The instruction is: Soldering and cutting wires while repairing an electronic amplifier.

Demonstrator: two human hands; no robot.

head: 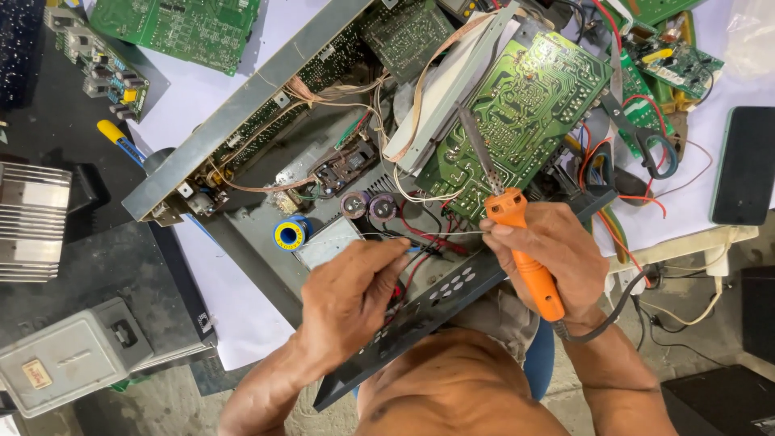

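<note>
1. The right hand point(557, 254) is clenched around the orange handle of a soldering iron point(517, 234), held like a pen; its dark metal tip points up and away over the solder side of a green circuit board point(525, 105), which lies tilted across the open metal chassis point(242, 105).
2. The left hand point(351, 295) pinches a thin strand of solder wire point(440, 235) between thumb and fingers — the strand runs level to the right and ends just beside the right thumb, near the iron's collar.
3. Both hands hover above the chassis's dark front panel point(444, 295), close to the person's bare torso.
4. Just left of the left hand sits a spool of solder point(291, 234) with a yellow core; two round capacitors point(370, 205) stand near it, amid red, black and white leads.
5. On the tabletop point(218, 299): a finned heat sink point(32, 222) at far left, a grey box point(73, 355) below it, scissors point(638, 133) and a dark phone point(744, 165) to the right — more green boards lie along the top edge.
</note>
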